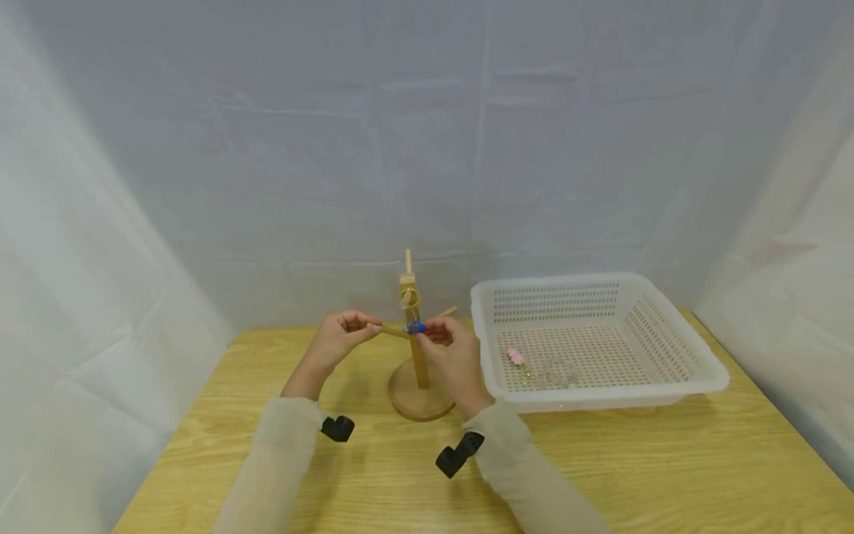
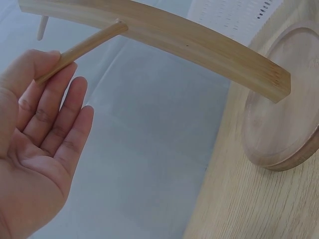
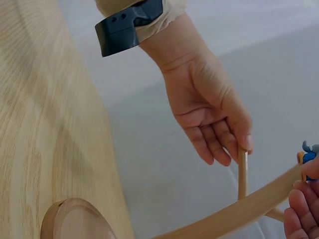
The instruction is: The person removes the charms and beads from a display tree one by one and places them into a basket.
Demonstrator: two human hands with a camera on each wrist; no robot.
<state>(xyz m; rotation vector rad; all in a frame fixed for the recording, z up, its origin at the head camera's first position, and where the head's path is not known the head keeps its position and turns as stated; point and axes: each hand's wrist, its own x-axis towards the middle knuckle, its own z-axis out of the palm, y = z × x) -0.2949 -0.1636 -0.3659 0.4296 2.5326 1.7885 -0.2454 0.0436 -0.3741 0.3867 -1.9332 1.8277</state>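
Note:
A wooden peg stand [image 1: 419, 360] rises from a round wooden base [image 1: 403, 397]. My left hand [image 1: 336, 340] pinches the end of a thin side peg [image 2: 84, 47] between thumb and forefinger, and its other fingers are loosely extended. My right hand [image 1: 457, 356] pinches a small blue charm [image 1: 415, 326] in front of the post, level with that peg. In the right wrist view the charm shows grey and orange parts, partly hidden by the fingers at the frame edge. A gold-coloured ring [image 1: 417, 298] hangs near the upper part of the post.
A white perforated plastic basket [image 1: 694, 386] stands right of the stand. Inside it lie a pink charm [image 1: 516, 357] with gold-coloured links and a clear beaded loop [image 1: 560, 373]. The wood-grain table [image 1: 373, 489] ends at a pale sheet behind.

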